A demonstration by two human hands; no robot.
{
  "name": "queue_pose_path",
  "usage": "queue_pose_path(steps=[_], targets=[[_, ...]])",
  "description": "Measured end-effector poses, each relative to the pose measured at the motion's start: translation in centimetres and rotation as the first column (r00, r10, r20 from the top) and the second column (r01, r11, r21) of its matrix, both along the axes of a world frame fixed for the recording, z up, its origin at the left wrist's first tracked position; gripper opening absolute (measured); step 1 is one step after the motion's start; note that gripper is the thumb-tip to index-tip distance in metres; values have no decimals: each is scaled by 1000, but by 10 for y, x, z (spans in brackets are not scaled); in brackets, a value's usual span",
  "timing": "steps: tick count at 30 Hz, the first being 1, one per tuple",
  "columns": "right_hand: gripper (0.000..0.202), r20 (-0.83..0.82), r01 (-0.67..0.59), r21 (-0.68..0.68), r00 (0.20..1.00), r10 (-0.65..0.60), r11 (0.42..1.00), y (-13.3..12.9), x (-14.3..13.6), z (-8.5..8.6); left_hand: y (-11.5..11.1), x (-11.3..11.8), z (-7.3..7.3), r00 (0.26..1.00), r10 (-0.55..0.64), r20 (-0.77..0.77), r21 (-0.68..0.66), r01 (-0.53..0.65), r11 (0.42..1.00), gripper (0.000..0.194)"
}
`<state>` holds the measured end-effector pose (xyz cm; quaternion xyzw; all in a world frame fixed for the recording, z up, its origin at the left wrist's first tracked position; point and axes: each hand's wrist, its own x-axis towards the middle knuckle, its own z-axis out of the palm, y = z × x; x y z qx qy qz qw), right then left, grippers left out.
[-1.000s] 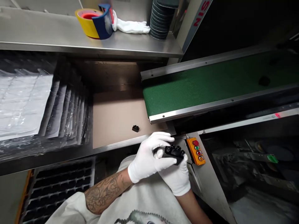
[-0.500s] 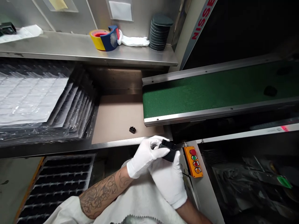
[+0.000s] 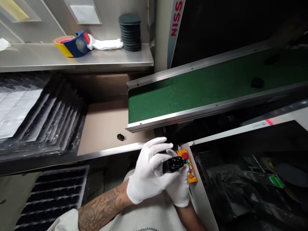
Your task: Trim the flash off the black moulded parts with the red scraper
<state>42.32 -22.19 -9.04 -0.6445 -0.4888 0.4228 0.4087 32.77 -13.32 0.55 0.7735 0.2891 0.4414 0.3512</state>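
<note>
A small black part (image 3: 175, 164), probably plastic, with rows of tiny light dots on its face, is between my two white-gloved hands in front of my body. My left hand (image 3: 146, 171) curls around its left end, with the thumb below and the fingers above. Behind and below it, my right hand (image 3: 179, 187) grips the right end; most of its fingers are hidden by the left hand and the part. A smaller black knobbed piece (image 3: 120, 137) lies on the beige board (image 3: 101, 125), beyond my hands and to the left.
A green conveyor belt (image 3: 173, 96) runs right, carrying a dark part (image 3: 257, 82). Stacked plastic-covered trays (image 3: 48, 115) stand left. An orange button box (image 3: 190, 175) is just right of my hands. The metal shelf (image 3: 29, 57) holds a tape roll (image 3: 72, 45), gloves (image 3: 106, 44) and dark discs (image 3: 130, 32).
The black part has been turned, so its dotted face now shows. My left hand has shifted around it with fingers more spread. The whole view has swung to the right.
</note>
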Motion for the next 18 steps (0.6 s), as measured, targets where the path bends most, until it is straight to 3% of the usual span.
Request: queue_pose_path(steps=[1,2,3,5,7,9,13,18], targets=[[51,54,49,53,997,-52,997,-3,7,1,0,9,-4,999,22,49,-155,-14,988,26],[53,31,145,115,988,-149,983,-4,13,3,1,17,-8,993,43,105,-341,-4,940,22],[55,25,252,193,965,-261,948,-4,17,4,3,25,-12,983,65,170,-527,35,849,20],[60,60,420,352,881,-468,836,1,22,5,6,41,-19,940,119,320,-785,193,589,22],[64,150,497,478,767,-624,725,14,23,7,9,53,-23,878,173,447,-861,369,350,26],[65,250,513,546,655,-713,662,29,25,10,13,63,-25,830,216,514,-855,476,206,27],[61,361,539,612,460,-811,578,58,34,11,24,76,-26,806,192,559,-828,553,89,29],[56,388,547,674,311,-868,497,76,46,7,37,91,-34,821,161,548,-835,550,35,27]])
